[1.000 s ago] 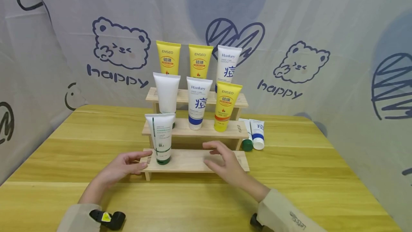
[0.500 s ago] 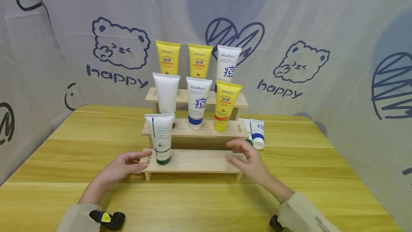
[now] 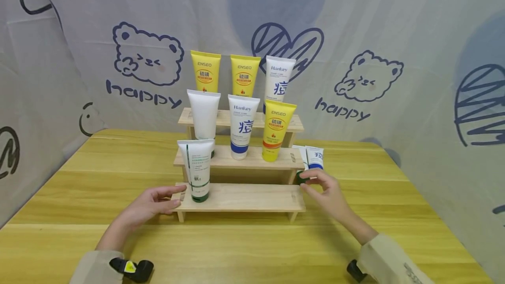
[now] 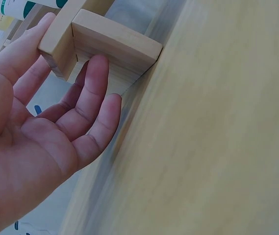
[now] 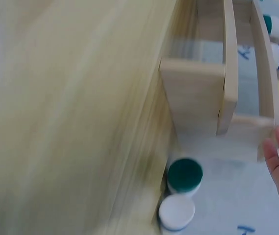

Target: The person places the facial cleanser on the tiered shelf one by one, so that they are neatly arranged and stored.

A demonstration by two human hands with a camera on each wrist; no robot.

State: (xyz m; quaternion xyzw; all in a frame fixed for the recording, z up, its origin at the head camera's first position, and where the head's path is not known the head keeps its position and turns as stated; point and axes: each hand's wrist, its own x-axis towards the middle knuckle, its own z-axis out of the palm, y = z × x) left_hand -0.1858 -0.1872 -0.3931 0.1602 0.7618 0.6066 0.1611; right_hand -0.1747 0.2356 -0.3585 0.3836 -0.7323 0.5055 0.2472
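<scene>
A three-step wooden display stand (image 3: 244,204) holds upright squeeze tubes. My left hand (image 3: 149,205) grips the left end of its lowest step; in the left wrist view the thumb lies along the board's edge and other fingers curl near the leg. Beside that hand stands a white tube with green print and a green cap (image 3: 199,170). My right hand (image 3: 325,192), fingers loosely bent and holding nothing, is just off the lowest step's right end. Behind its fingertips lie a blue-and-white tube (image 3: 315,157) and a green-capped white tube (image 3: 302,176), partly hidden.
On the middle step stand a plain white tube (image 3: 204,115), a Hankey tube (image 3: 241,126) and a yellow ENSEO tube (image 3: 277,130). Two yellow tubes (image 3: 245,76) and another white Hankey tube (image 3: 279,78) stand on top. A printed curtain (image 3: 355,21) hangs behind the table (image 3: 394,214).
My right hand has moved right, from over the lowest step to past its right end, now overlapping the lying tubes. The left hand stays where it was.
</scene>
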